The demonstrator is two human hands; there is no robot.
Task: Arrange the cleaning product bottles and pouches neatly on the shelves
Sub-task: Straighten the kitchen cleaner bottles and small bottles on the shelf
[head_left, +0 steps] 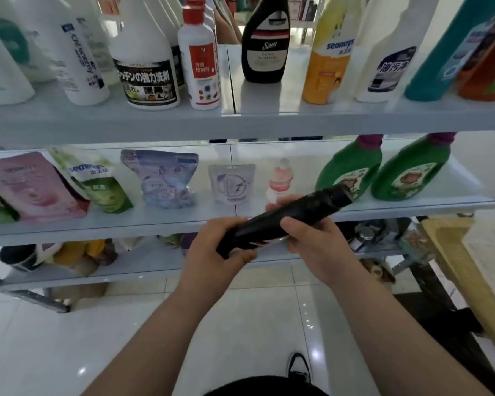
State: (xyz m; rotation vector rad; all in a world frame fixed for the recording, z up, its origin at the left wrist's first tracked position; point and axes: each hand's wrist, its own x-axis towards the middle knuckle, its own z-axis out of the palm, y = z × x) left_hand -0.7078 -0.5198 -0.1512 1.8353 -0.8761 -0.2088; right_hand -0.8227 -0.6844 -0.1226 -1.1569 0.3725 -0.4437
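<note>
Left hand [222, 241]: fingers curled round the base of the black bottle [286, 221].
Right hand [312, 238]: grasps its middle.
Bottle: tilted, before the middle shelf [126, 228].

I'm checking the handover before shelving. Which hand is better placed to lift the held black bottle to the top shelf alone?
Probably the right hand: it wraps the black bottle near its middle, while the left hand grips only its lower end, a poorer balance point.
</note>
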